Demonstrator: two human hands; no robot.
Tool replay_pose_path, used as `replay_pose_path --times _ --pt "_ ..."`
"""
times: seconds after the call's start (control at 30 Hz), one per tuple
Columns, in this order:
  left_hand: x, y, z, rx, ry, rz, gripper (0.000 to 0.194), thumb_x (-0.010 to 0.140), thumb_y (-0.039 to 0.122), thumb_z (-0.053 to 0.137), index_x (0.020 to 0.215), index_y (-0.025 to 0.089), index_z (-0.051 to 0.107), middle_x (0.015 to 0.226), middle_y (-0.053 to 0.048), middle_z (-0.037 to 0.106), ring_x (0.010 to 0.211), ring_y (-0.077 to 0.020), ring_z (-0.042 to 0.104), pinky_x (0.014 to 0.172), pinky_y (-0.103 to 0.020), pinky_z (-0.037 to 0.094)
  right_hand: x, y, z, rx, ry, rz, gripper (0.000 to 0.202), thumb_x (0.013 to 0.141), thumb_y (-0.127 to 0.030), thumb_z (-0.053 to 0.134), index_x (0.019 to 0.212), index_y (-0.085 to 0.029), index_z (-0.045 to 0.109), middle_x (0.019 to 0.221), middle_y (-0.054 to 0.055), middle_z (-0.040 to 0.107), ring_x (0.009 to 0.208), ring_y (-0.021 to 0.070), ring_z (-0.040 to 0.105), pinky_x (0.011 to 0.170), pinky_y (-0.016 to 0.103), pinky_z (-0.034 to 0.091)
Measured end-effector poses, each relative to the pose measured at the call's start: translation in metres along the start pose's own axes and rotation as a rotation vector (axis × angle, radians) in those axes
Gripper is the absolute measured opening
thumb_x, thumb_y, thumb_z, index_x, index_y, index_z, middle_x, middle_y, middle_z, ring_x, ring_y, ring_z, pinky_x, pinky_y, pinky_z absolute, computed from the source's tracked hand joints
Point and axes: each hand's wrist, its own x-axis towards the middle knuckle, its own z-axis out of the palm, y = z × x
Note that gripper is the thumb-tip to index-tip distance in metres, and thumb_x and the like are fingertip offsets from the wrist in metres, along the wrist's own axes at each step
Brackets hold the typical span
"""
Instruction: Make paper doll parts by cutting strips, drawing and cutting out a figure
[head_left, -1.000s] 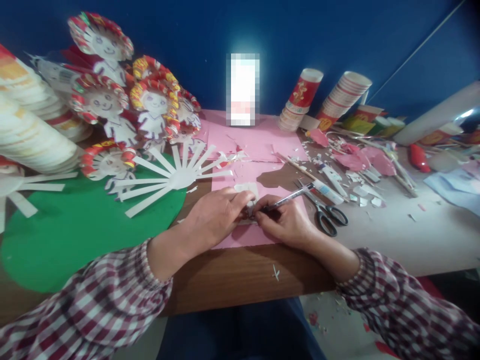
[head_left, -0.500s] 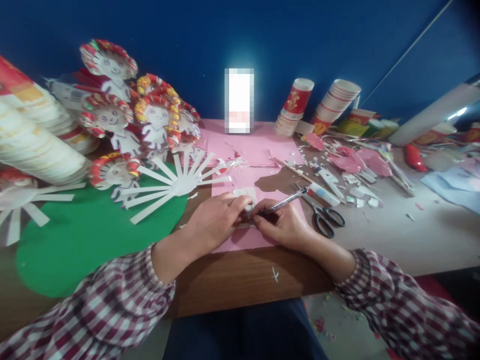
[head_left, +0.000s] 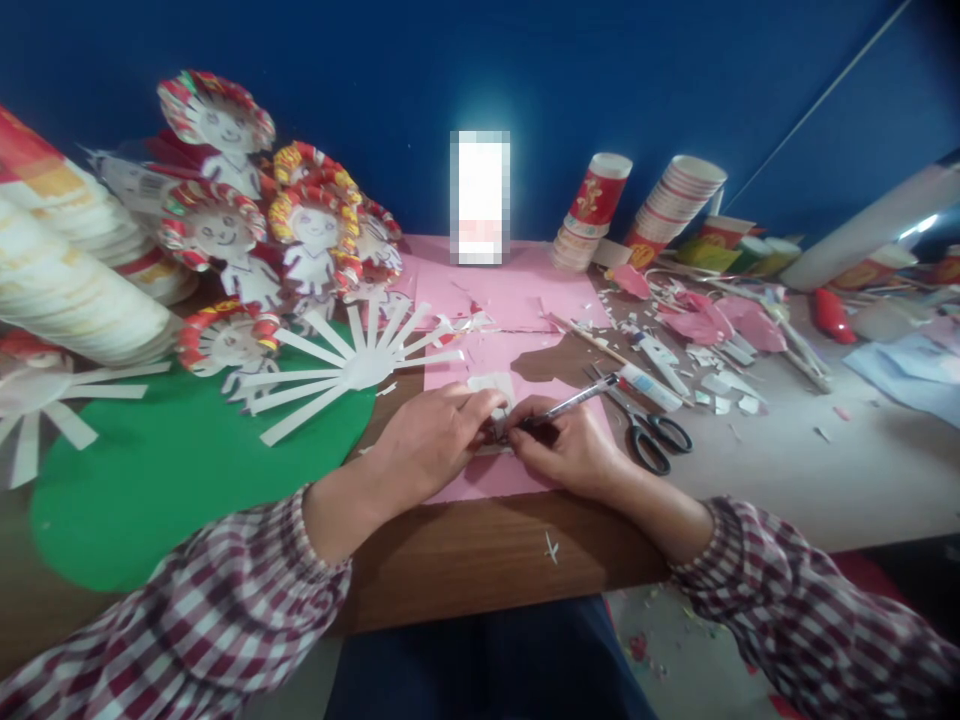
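- Directions read from the small pale white paper piece (head_left: 491,384), its 12 o'clock pointing away from the person; it lies on a smooth pink paper sheet (head_left: 495,480), partly hidden by the hands.
- The slim pen with a glossy silvery barrel and a dark front (head_left: 576,400) slants through the right hand (head_left: 571,445), its long axis running from 8 o'clock at the writing end to 2 o'clock at the rear; the tip itself is hidden.
- Right grip: thumb and fingers closed around the pen's front.
- Left grip: the left hand (head_left: 429,437) bends its fingers over the white paper; whether they pinch or only press it, I cannot tell.
- The pink sheet has a wavy-edged cutout near 1 o'clock, showing brown wood-grain table (head_left: 457,555).
- At 6 o'clock, a strip of wood runs between the sheet and the table's front edge.
- Black-handled metal scissors (head_left: 649,447) lie at 3 o'clock, just beside the right hand, blades toward 10.
- At 10 o'clock, a white paper disc with radiating strips (head_left: 365,368) overlaps a round-edged green sheet (head_left: 202,480).
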Motion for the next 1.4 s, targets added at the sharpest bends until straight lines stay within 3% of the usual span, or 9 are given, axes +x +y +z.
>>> replay_pose_path --times 0.43,1.4 --pt "0.0000 -0.0010 0.0021 0.026 -0.009 -0.017 0.025 0.091 0.018 0.050 0.115 0.018 0.049 0.094 -0.006 0.065 0.088 -0.0222 0.061 0.075 -0.035 0.050 0.0021 -0.0032 -0.0015 -0.047 0.039 0.009 0.010 0.080 -0.020 0.056 0.083 -0.016 0.065 0.074 0.003 0.070 0.068 0.0160 0.065 0.065 0.027 0.051" --pt "0.0004 0.0015 -0.0002 0.049 0.015 0.009 0.022 0.092 0.020 0.050 0.113 0.017 0.050 0.090 -0.006 0.065 0.083 -0.0210 0.061 0.071 -0.031 0.048 0.0008 -0.0050 -0.0023 -0.034 -0.003 0.048 0.012 0.079 -0.020 0.056 0.084 -0.014 0.065 0.074 0.005 0.070 0.068 0.0173 0.065 0.065 0.027 0.051"
